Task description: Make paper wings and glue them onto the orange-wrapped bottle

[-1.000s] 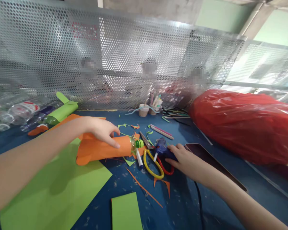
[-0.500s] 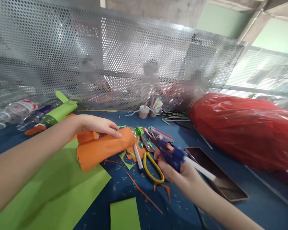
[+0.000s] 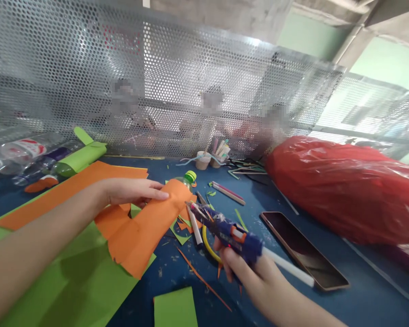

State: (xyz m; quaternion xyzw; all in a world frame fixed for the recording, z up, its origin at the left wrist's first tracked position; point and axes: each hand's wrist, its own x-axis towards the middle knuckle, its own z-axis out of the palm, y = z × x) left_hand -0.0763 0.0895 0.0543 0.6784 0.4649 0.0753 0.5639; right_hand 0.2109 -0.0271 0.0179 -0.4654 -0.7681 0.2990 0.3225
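Note:
My left hand (image 3: 131,191) grips a plastic bottle wrapped in orange paper (image 3: 146,227), tilted up off the blue table, its green cap (image 3: 190,175) pointing away from me. My right hand (image 3: 248,274) is closed around a blue hot glue gun (image 3: 230,231) with a white glue stick (image 3: 288,268) sticking out behind. The gun's nozzle points left toward the orange wrap, close to its edge. Yellow-handled scissors (image 3: 209,245) lie on the table under the gun.
Green paper sheets (image 3: 71,286) and an orange sheet (image 3: 68,188) lie at left, a green piece (image 3: 175,309) at front. A phone (image 3: 303,250) and a red plastic bag (image 3: 344,186) lie at right. Bottles (image 3: 20,154), cups of sticks (image 3: 211,156) and a perforated metal screen (image 3: 157,81) stand behind.
My right hand picked the glue gun off the table and brought it toward the bottle. My left hand turned and lifted the orange-wrapped bottle, its cap end now pointing away.

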